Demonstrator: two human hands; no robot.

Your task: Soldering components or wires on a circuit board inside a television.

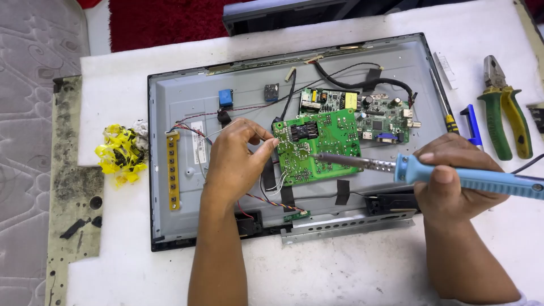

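My right hand point(450, 178) grips a blue-handled soldering iron point(470, 178). Its metal tip rests on the solder side of a loose green circuit board point(334, 136). My left hand point(238, 161) pinches the left edge of that board between thumb and fingers, holding it tilted. The board lies over the open grey back of a flat-screen panel point(187, 96). A second green board with connectors point(385, 116) sits just behind it, joined by black cables.
A yellow button strip point(173, 170) lies at the panel's left. Yellow crumpled tape point(120, 153) sits left of the panel. Green-yellow pliers point(504, 110), a blue pen-like tool point(473, 127) and a screwdriver point(445, 99) lie on the right. The white table surface point(340, 272) shows in front.
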